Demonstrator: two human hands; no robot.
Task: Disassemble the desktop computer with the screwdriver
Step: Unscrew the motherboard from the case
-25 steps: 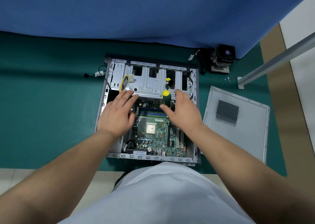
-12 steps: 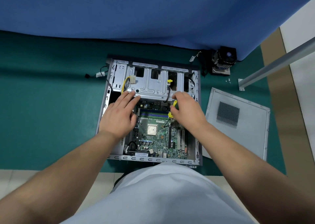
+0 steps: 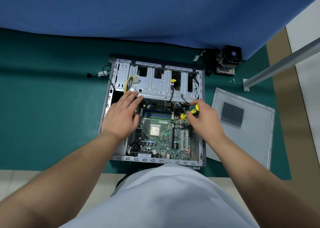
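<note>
- The desktop computer (image 3: 114, 110) lies on its side, open, on a green mat (image 3: 48, 106) on the table, right in front of the person.
- Inside it the motherboard (image 3: 161, 137) faces up, with a square silver chip (image 3: 155, 130) near its middle and blue memory slots (image 3: 156, 114) just above that.
- A metal drive cage (image 3: 155, 87) fills the far end of the case; yellow wires (image 3: 129, 82) and black cables (image 3: 171, 96) run beside and over it.
- The left hand (image 3: 121, 116) lies flat, fingers straight and a little spread, its fingertips (image 3: 134, 96) resting on the near edge of the drive cage. Its grip holds nothing.
- The right hand (image 3: 206, 118) curls round the screwdriver (image 3: 189, 113); fingers and thumb pinch the yellow and black handle.
- The screwdriver is tilted, its tip pointing down and to the left at the motherboard, near a small ribbed heat sink (image 3: 181, 123). I cannot tell whether the tip touches a screw.
- The removed side panel (image 3: 251, 134), with a mesh vent, lies flat just right of the case.
- A cooler fan (image 3: 229, 58) stands beyond the case's far right corner, against a blue cloth (image 3: 155, 11).
- A few small screws (image 3: 232, 80) lie on the mat near a grey metal bar (image 3: 280, 64).
</note>
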